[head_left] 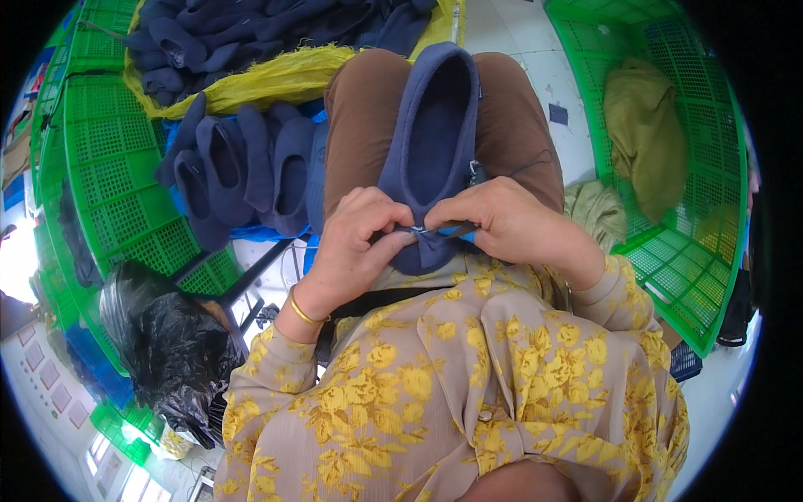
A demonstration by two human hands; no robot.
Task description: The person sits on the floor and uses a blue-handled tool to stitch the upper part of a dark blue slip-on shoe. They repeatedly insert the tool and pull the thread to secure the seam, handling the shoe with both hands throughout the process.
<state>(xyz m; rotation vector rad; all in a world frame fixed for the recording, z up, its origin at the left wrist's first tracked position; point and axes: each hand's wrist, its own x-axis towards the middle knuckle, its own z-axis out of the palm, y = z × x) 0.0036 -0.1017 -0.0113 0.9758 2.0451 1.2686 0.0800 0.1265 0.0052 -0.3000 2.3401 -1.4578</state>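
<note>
Navy slipper (433, 155), near end between left hand (355, 234) and right hand (512, 219), each grip pinched there

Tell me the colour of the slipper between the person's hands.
The slipper is dark navy blue, shown best in the head view.

A: Qty, pls?
B: Lap slipper (435, 159): 1. L-side slippers (256, 159): min. 5. Sack-pile slippers (251, 29): too jumbled to ct.
A: Misc.?
B: Yellow woven sack (272, 81): 1. Blk plastic bag (163, 343): 1. Gold bangle (304, 309): 1.
</note>
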